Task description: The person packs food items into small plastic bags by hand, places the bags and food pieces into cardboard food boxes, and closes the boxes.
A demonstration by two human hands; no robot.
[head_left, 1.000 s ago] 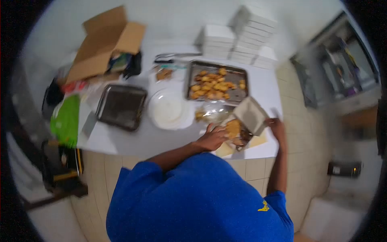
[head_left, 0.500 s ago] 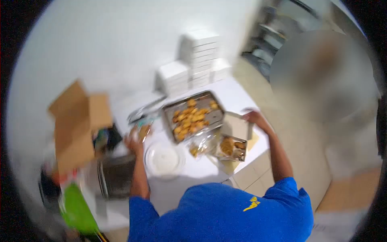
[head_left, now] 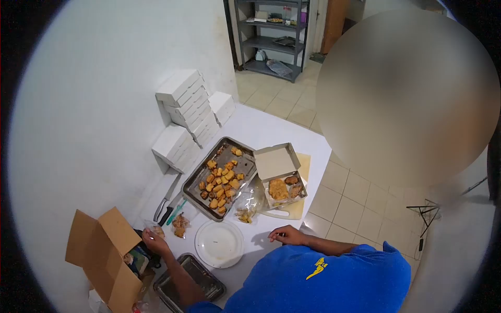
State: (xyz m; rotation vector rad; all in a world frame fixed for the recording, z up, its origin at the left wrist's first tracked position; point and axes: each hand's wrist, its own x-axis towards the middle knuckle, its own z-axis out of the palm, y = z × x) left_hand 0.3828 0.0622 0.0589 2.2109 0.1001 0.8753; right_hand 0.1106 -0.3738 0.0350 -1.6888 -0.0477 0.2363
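Note:
My left hand (head_left: pixel 153 242) is at the left of the table, its fingers closed on a small clear plastic bag (head_left: pixel 156 229) with something brownish inside. Beside it lies another clear bag of browned food pieces (head_left: pixel 180 225). My right hand (head_left: pixel 287 236) hangs over the table's near edge, fingers loosely bent and apart, holding nothing. Just beyond it stands a white cardboard box (head_left: pixel 277 161), lid up, with a large golden fried piece (head_left: pixel 278 189) and darker pieces inside. A clear bag of yellowish pieces (head_left: pixel 245 214) sits left of the box, near a metal tray (head_left: pixel 249 156) of golden chunks.
White plates (head_left: pixel 219 261) and a dark empty tray (head_left: pixel 172 292) are in front of me. A knife (head_left: pixel 163 206) and a teal-handled tool (head_left: pixel 177 213) lie left of the food tray. White boxes (head_left: pixel 180 96) are stacked against the wall. An open brown carton (head_left: pixel 99 266) stands left.
My right hand has let go of the white box's lid and come back toward my body. My left hand has moved left toward the carton. The view has turned.

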